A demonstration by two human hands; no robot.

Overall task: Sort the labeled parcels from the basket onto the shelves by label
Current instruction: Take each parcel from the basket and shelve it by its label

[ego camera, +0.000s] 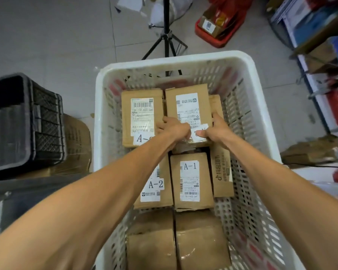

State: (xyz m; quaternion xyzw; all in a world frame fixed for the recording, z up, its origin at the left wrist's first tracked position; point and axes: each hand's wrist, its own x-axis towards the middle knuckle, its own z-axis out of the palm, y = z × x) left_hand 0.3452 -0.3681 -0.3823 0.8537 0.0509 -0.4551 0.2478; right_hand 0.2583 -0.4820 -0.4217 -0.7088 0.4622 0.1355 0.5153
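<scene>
Head view: the fingers of the left hand (173,129) curl over the near left edge of a cardboard parcel (187,102). The right hand (216,129) wraps its right edge, and both thumbs press on top. The parcel lies at the far end of the white basket (176,61), touching a neighbour parcel (141,117) and just beside a thin box (221,168) that stands on edge. The thumbs cover most of its sorting tag (201,129), so the code could be misread and the parcel put on the wrong shelf (318,38). Gripped only at the near end, it may tilt, snag the neighbour or tip the thin box.
</scene>
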